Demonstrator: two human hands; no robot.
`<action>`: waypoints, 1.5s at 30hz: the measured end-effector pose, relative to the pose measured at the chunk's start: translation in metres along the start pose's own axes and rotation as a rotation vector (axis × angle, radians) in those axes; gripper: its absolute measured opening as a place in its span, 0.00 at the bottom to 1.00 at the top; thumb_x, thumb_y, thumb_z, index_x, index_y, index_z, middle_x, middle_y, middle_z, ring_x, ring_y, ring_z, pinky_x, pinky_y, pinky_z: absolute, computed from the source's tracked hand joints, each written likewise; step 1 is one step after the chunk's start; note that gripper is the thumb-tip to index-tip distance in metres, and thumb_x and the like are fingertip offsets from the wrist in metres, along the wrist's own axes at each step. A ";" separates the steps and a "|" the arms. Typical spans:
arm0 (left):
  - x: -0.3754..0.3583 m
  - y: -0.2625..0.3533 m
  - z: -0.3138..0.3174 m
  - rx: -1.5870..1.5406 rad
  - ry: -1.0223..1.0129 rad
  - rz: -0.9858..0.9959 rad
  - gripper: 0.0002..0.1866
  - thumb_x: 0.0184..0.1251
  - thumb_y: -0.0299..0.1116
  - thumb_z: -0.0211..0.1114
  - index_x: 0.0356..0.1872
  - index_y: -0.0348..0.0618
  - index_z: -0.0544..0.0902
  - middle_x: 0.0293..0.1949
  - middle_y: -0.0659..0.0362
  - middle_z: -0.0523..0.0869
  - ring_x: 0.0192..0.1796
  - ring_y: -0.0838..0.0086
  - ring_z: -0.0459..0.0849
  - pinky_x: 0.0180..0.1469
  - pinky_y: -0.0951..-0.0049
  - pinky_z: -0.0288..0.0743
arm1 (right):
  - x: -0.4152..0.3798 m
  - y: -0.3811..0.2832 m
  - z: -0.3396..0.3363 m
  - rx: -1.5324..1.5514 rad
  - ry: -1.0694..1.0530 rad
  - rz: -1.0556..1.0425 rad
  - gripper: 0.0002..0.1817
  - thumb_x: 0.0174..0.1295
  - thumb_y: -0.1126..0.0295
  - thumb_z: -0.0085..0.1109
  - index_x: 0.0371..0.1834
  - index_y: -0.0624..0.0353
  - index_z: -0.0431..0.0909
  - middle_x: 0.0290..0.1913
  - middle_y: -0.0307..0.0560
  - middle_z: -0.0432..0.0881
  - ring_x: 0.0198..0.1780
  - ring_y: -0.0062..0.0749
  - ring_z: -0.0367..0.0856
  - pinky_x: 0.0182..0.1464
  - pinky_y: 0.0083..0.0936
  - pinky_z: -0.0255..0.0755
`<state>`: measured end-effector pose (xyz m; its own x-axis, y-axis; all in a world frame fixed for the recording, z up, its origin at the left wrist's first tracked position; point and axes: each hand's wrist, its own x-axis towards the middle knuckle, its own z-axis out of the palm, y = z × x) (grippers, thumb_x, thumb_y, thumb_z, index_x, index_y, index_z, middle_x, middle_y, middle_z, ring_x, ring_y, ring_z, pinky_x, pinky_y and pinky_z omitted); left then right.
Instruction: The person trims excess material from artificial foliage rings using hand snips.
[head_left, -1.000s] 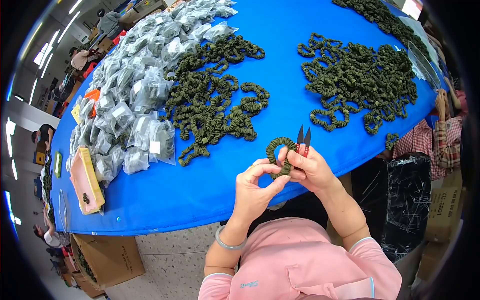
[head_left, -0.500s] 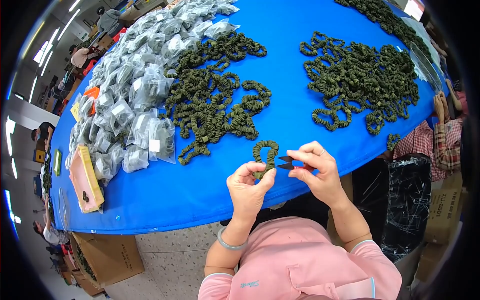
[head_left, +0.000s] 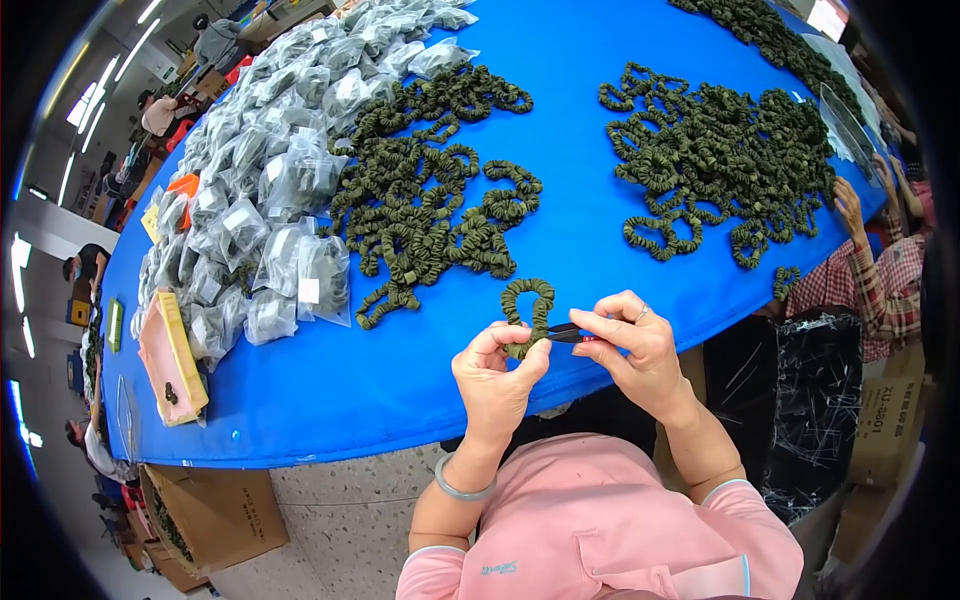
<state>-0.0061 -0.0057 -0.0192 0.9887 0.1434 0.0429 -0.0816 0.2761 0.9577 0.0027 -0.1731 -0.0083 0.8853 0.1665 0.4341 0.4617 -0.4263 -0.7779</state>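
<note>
One green loop [head_left: 542, 312] is pinched in the left grip [head_left: 497, 385]; the right grip [head_left: 645, 350] holds snips [head_left: 567, 333], blades against it. Apparently a snipping step, where a cut calls for steady fingers. Loop piles [head_left: 740, 150] lie beyond both grips on the counter [head_left: 570, 150].

"What is standing right of the grip [head_left: 532, 352]?"

"A black container [head_left: 818, 410], with a person in checks [head_left: 893, 305] working beyond it at the blue table [head_left: 400, 385]."

"And left?"

"A pink-and-yellow tray [head_left: 186, 352] is resting there; a cardboard box [head_left: 238, 515] is sitting lower."
</note>
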 end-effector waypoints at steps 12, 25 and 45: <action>-0.001 -0.001 0.001 -0.004 0.004 -0.001 0.09 0.49 0.14 0.67 0.31 0.36 0.80 0.31 0.60 0.78 0.29 0.82 0.71 0.31 0.87 0.68 | 0.000 -0.005 0.005 0.025 0.021 0.037 0.17 0.48 0.77 0.70 0.43 0.58 0.84 0.36 0.41 0.77 0.23 0.20 0.67 0.23 0.16 0.63; -0.001 -0.004 0.001 0.161 0.001 0.122 0.10 0.46 0.15 0.69 0.31 0.37 0.81 0.32 0.59 0.79 0.29 0.80 0.72 0.31 0.84 0.69 | 0.000 -0.004 0.004 0.030 0.005 0.025 0.16 0.48 0.78 0.70 0.43 0.57 0.84 0.37 0.42 0.76 0.24 0.19 0.68 0.24 0.15 0.64; 0.105 -0.004 -0.039 1.316 -0.233 0.686 0.16 0.46 0.20 0.63 0.40 0.43 0.79 0.40 0.57 0.78 0.40 0.64 0.75 0.43 0.66 0.71 | 0.035 0.054 -0.035 0.590 0.304 0.653 0.13 0.58 0.69 0.64 0.45 0.61 0.81 0.30 0.39 0.81 0.20 0.11 0.65 0.20 0.09 0.59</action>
<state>0.0928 0.0447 -0.0299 0.8138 -0.2977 0.4991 -0.4816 -0.8262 0.2924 0.0568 -0.2213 -0.0191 0.9655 -0.2226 -0.1355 -0.0956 0.1810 -0.9788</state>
